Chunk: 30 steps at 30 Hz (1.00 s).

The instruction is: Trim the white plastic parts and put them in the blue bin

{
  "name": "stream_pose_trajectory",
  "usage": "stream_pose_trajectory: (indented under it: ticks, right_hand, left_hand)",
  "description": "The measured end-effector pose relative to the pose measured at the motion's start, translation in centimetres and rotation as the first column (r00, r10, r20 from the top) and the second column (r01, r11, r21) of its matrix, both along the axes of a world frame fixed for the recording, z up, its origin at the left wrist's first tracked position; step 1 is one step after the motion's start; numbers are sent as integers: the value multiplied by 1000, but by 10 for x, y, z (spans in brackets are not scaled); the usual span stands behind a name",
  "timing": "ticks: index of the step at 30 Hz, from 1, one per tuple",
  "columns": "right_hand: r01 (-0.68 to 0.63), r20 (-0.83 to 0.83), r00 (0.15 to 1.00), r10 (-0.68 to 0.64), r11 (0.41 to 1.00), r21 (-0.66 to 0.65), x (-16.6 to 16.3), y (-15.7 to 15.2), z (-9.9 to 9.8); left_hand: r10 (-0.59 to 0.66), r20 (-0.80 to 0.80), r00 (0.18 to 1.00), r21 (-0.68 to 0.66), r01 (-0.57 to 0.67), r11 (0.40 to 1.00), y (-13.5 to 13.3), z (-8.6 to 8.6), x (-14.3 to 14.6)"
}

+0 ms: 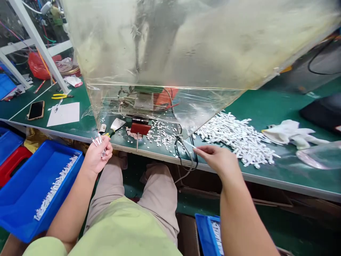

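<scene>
My left hand (pixel 98 153) is closed around a small bunch of thin white plastic pieces (pixel 97 140), whose ends poke out above the fingers. Between thumb and fingertips, my right hand (pixel 217 158) pinches one slim white plastic piece (pixel 189 144) that points left over the bench edge. To the right of that hand spreads a large heap of similar white pieces (pixel 237 138) on the green bench. A dark red block (pixel 140 128) with a metal rod stands between my hands, with small white scraps (pixel 162 135) scattered around it. A scraper (pixel 117 124) lies just beyond my left hand.
A clear plastic shield (pixel 186 46) hangs over the bench. Looped cables (pixel 183 153) dangle at the edge. A blue tray (pixel 23 185) with a row of white pieces is at left, a blue bin (pixel 204 234) below. A phone (pixel 36 110), paper (pixel 65 114) and white glove (pixel 289 131) lie around.
</scene>
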State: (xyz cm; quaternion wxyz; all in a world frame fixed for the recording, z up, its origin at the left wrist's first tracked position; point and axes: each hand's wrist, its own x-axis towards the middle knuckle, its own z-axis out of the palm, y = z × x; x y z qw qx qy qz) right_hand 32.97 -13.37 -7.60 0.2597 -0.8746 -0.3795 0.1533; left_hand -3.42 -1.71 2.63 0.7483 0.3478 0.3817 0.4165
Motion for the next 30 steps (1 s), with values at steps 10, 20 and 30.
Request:
stream_pose_trajectory:
  ticks: [10, 20, 30]
  right_hand:
    - [-45, -669, 670, 322, 917, 396, -121, 38, 48]
    - [172, -901, 309, 303, 914, 367, -178, 113, 47]
    - [301, -964, 206, 168, 927, 226, -187, 124, 51]
  left_hand:
    - [-104, 1, 995, 27, 103, 994, -9, -14, 18]
    - [-37, 17, 999, 27, 37, 999, -8, -20, -9]
    - [-42, 41, 998, 0, 42, 999, -5, -25, -14]
